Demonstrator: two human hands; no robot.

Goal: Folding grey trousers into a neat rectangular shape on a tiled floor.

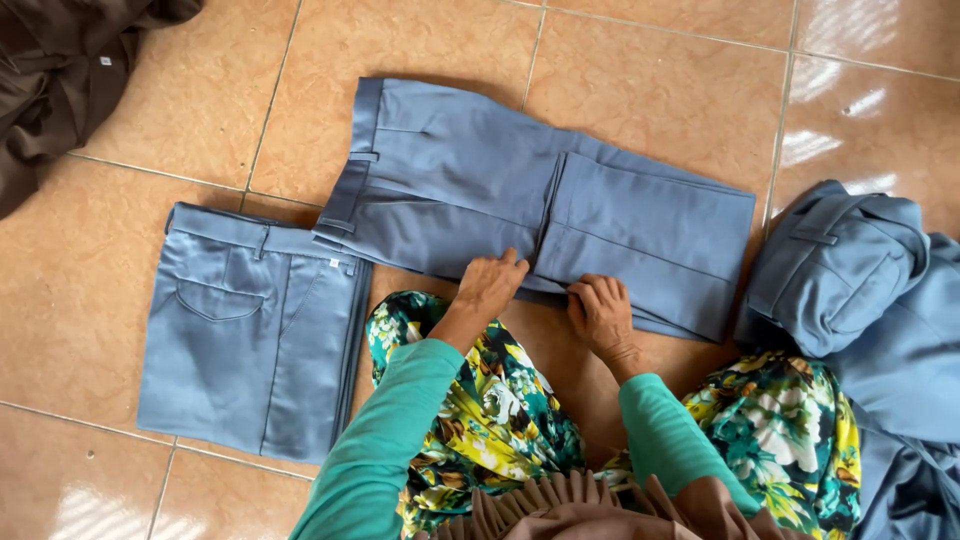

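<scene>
In the head view, 1 pair of grey-blue trousers [520,200] was seen laid on the tiled floor [660,80], partly folded, with its legs doubled back over the middle and its waistband turned toward the upper left. The left hand [490,285] was laid flat on the near edge of these trousers, just left of the fold line, its fingers spread and released, nothing being grasped. The right hand [602,315] was placed just right of that fold line, its fingers curled over the near edge of the doubled cloth, which was pinched lightly between them. To the left of the trousers, touching their waistband corner, a folded pair [250,340] of the same colour was laid flat, its back pocket facing up. To the right of the trousers, a heap of unfolded grey-blue garments [870,300] was piled. Far to the upper left of the trousers, a dark brown cloth [60,70] was crumpled. Below the trousers, green sleeves and a flowered skirt [500,400] were visible.
</scene>
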